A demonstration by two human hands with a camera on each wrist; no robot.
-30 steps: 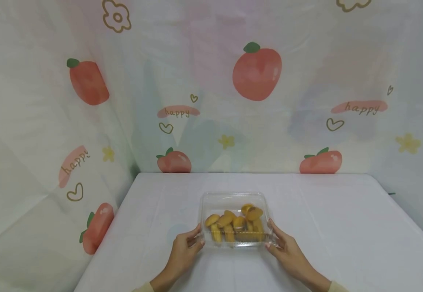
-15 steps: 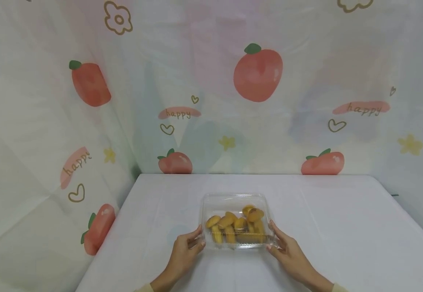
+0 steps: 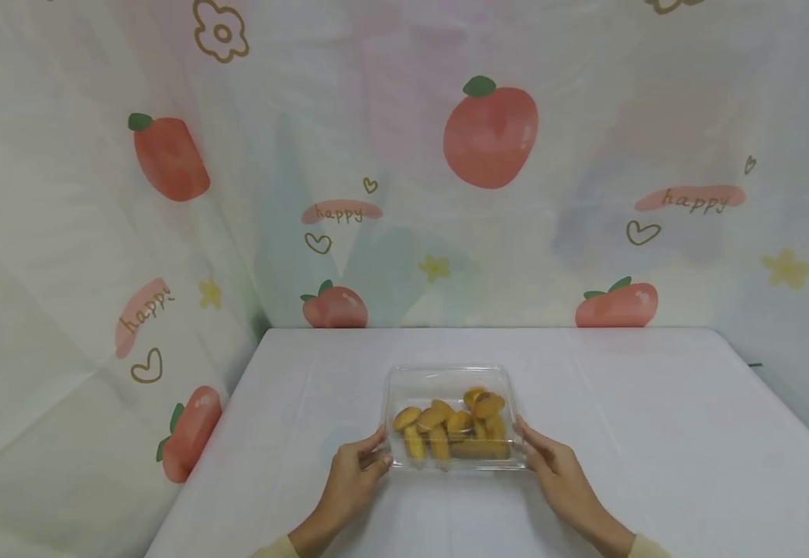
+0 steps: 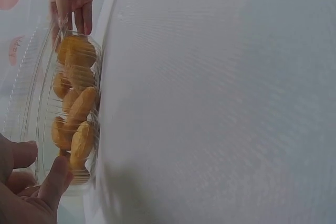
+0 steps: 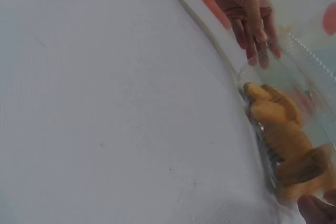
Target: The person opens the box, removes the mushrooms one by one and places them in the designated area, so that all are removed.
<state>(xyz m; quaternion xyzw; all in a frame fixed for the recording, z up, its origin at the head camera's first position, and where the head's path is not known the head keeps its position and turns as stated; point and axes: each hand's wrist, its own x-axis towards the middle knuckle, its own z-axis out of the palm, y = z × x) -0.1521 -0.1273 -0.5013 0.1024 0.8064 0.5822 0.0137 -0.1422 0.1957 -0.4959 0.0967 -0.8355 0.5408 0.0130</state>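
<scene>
A clear plastic clamshell box [image 3: 432, 380] sits low over the white table, its lid down. Several yellow-brown mushrooms [image 3: 436, 422] lie inside, caps mostly toward the far side. My left hand [image 3: 352, 477] grips the box's left side near the front corner, thumb in front and fingers along the side. At the opposite side my right hand [image 3: 561, 473] holds the box with its fingers on the right edge. The left wrist view shows the box [image 4: 44, 93] edge-on between both hands, with the left thumb and a finger [image 4: 55, 179] on its near end.
White cloth covers the table [image 3: 655, 434], which ends at a back edge against a printed curtain [image 3: 404, 155] with peaches, flowers and "happy" lettering. The curtain also runs down the left and right sides.
My right thumb has shifted off the box's front right corner toward the side. The box and left hand stay almost in place; the head view shifts slightly.
</scene>
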